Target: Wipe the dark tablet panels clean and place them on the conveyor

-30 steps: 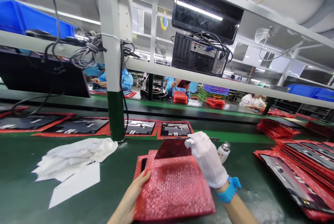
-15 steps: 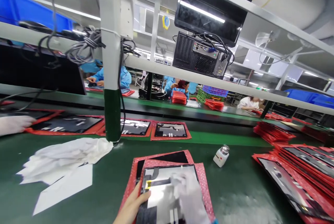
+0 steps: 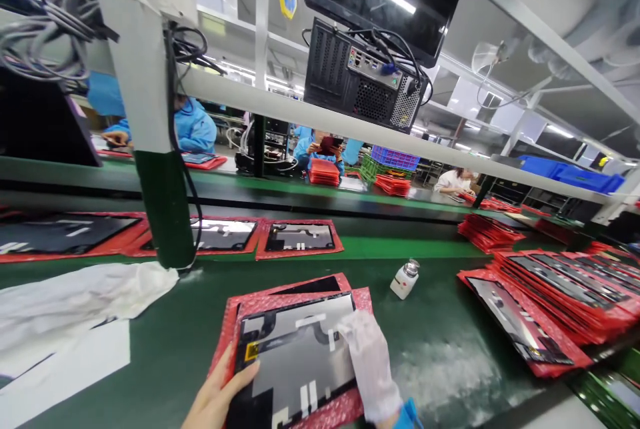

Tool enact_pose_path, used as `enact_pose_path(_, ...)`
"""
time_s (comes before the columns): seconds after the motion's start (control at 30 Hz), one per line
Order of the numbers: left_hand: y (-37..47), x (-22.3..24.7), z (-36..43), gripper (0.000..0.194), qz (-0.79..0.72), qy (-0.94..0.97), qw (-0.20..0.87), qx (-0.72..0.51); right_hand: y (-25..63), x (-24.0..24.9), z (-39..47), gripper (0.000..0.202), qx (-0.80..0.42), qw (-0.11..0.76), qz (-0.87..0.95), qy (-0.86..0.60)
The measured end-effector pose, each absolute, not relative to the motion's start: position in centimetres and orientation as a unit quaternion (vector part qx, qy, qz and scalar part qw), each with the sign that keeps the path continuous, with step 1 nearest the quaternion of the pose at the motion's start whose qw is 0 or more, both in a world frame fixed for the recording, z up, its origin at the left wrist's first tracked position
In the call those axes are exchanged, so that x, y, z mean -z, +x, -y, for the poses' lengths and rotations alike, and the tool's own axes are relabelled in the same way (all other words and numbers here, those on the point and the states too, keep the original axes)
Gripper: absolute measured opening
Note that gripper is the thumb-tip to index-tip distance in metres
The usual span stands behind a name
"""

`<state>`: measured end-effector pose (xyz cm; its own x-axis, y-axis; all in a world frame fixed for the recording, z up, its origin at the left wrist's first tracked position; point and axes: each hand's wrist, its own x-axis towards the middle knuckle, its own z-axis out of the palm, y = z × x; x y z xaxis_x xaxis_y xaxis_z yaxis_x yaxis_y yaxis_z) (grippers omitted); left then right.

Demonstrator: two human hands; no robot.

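The left hand [image 3: 217, 392] clamps a grey panel [image 3: 295, 359]; the right hand [image 3: 369, 366] (gloved in white) touches its opposite edge, whether gripping I cannot tell. The panel lies between them over red bubble wrap [image 3: 363, 300], a white bottle [image 3: 404, 281] beyond the right hand.

Panel [image 3: 295, 352]: thin, rectangular, silvery gray with black border; white strips mainly near the lower and right edges, black patches toward the left corners, yellow patch near the left edge. Patterned side up, turned slantwise, far edge rising toward the right; held at the left, touched at the right. Pouch [image 3: 364, 300]: red bubble wrap, flat beneath the panel. Second pouch [image 3: 226, 322]: also red, lowermost, offset leftward, with black sheet [image 3: 313, 286] partly visible at the far end.
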<state>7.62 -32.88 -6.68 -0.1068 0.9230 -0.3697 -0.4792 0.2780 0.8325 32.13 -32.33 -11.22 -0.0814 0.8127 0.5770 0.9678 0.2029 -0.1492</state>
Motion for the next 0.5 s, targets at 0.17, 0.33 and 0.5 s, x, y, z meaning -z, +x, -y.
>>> enact_pose_path(0.17,7.7,5.5,33.5,0.068,-0.486,0.184,0.656,-0.548,28.1,15.4,33.6,0.036,0.117,0.359,0.715,-0.588)
enact_pose_path(0.33,7.6,5.1,33.6,0.073,-0.461,0.179,0.670,-0.554,21.0,15.9,31.6,0.024,0.062,0.357,0.766,-0.531)
enact_pose_path(0.5,7.4,5.2,33.4,0.074,-0.451,0.178,0.679,-0.550,23.5,12.4,32.6,0.019,-0.132,0.404,0.800,-0.424)
